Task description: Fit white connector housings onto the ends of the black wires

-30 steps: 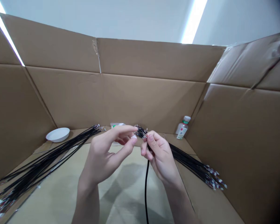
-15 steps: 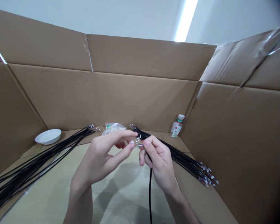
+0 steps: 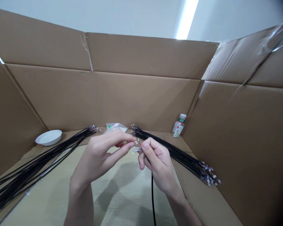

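My right hand (image 3: 157, 161) pinches a black cable (image 3: 153, 197) close to its end, and the cable hangs down below the hand. Several thin coloured wires with bright metal tips (image 3: 137, 147) fan out leftward from between its thumb and forefinger. Facing them, my left hand (image 3: 106, 153) has thumb and forefinger brought together right at the wire tips. Whatever lies between those left fingertips is too small and covered to make out. Its other fingers are curled behind and partly hidden.
Black cables lie in a bundle on the left (image 3: 37, 160) and another on the right (image 3: 181, 160), with white connectors at ends. Along the back are a white bowl (image 3: 48, 138), a clear plastic bag (image 3: 115, 127) and a bottle (image 3: 179, 126). Cardboard walls (image 3: 146, 100) surround the work surface.
My left thumb and forefinger have closed together from a wider gap, where a small white piece showed at the thumb. The wire ends are more spread, and my right hand has shifted slightly left.
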Motion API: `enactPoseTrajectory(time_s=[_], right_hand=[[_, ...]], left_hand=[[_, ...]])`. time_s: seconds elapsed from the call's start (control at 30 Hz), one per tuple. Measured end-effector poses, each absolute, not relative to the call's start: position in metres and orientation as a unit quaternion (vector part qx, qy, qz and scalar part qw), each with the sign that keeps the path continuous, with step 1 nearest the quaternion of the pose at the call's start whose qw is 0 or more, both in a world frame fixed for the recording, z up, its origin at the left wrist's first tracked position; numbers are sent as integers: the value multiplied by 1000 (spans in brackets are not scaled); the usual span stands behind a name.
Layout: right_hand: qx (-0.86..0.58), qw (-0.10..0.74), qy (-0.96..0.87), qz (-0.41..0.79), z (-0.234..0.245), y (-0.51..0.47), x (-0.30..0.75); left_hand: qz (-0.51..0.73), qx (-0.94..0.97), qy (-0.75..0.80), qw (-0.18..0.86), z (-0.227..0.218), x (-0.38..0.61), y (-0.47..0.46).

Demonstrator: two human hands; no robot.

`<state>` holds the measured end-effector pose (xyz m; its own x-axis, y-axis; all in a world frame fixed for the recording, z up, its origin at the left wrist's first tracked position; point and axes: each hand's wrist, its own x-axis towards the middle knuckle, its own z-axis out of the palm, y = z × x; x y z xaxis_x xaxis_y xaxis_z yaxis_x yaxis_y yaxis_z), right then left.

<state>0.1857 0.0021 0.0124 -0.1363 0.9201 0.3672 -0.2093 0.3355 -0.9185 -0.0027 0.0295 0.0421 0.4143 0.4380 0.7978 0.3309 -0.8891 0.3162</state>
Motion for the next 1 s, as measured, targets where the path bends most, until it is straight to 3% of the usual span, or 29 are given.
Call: enactPoseTrajectory(time_s=[0.67, 1.0], right_hand=[[-302, 563, -605, 476, 9, 4, 187], [-337, 517, -643, 453, 8, 7, 191]], left_hand=[[444, 868, 215, -56, 39, -17, 29], [392, 882, 261, -26, 39, -19, 30]])
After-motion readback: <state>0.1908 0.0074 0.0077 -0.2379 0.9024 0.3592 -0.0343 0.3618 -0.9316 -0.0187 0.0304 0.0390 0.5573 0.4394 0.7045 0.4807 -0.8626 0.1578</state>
